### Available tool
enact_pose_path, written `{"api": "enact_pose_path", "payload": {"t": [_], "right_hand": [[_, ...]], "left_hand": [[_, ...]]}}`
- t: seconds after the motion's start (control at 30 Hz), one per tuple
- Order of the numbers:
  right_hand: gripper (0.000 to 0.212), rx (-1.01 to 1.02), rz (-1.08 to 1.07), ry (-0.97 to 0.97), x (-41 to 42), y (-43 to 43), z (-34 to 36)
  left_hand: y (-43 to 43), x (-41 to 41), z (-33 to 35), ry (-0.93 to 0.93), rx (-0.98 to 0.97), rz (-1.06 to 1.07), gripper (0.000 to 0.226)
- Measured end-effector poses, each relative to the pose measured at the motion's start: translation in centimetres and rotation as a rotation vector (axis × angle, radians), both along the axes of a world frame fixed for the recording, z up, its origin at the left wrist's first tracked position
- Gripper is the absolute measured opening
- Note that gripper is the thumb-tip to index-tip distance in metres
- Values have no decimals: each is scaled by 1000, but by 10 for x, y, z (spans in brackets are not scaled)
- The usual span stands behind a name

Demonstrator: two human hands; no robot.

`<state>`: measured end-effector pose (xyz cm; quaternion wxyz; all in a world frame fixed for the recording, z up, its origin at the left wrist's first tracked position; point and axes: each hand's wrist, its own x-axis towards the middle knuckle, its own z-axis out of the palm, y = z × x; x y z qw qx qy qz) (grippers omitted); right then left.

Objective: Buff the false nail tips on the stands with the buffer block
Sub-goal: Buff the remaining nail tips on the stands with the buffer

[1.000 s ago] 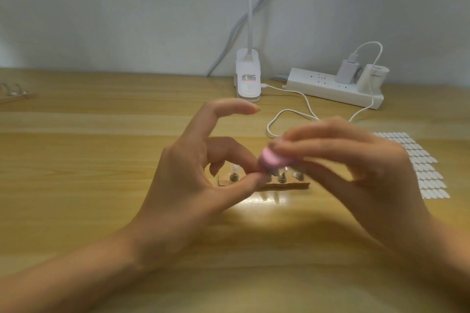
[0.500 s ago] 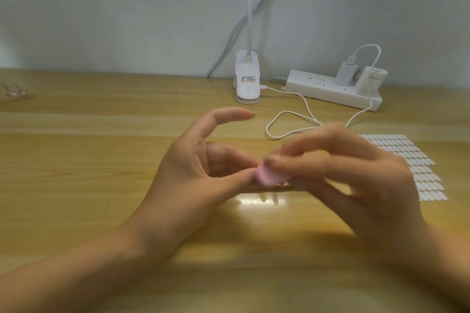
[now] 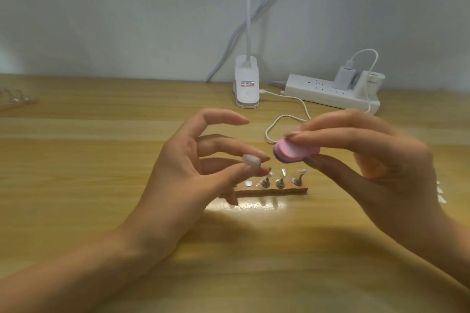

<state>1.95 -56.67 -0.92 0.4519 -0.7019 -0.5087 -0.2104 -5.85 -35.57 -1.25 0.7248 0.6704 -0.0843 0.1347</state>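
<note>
Since half a second ago your right hand (image 3: 381,173) has lifted the buffer block (image 3: 296,151) up and to the right, off the false nail tip (image 3: 251,161). The two now sit just apart with a gap between them. You pinch the pink-and-purple block flat, thumb below and fingertips on top. Its rounded end is bare and turned towards the tip, a grip that looks chosen to keep the working face free. Your left hand (image 3: 183,173) pinches the whitish tip between thumb and a middle finger, with the forefinger arched up out of the way. It holds the tip above the table where the block can reach it. Whether its stand sits under your thumb I cannot tell. My guess is that you are between strokes, or checking the surface.

Just beyond and below your fingers lies the wooden base (image 3: 274,190), a short strip set crosswise on the table (image 3: 76,173). Three stands (image 3: 279,181) rise from its right part, each carrying a pale tip. A round spot (image 3: 248,183) at its left looks vacant.

Farther back, a white lamp clip (image 3: 247,89) stands by the pale wall (image 3: 127,20). To its right is a power strip (image 3: 330,95) carrying a charger (image 3: 344,79), and a white cable (image 3: 284,122) loops towards you. A sheet of spare tips (image 3: 441,193) peeks past your right hand at the right edge.
</note>
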Motion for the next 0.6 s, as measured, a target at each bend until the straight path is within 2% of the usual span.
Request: {"api": "enact_pose_path", "payload": {"t": [0.13,0.27,0.6], "right_hand": [[25,25,27,47,-5,2,5],[19,-45,36,-17,-12,7,2],[20,-67,17,-56,-15,9,0]], "left_hand": [[1,0,-1,-41,103,59,54],[-2,-1,2,-99,221,71,59],[-5,-4,2,-81,262,106,56]]}}
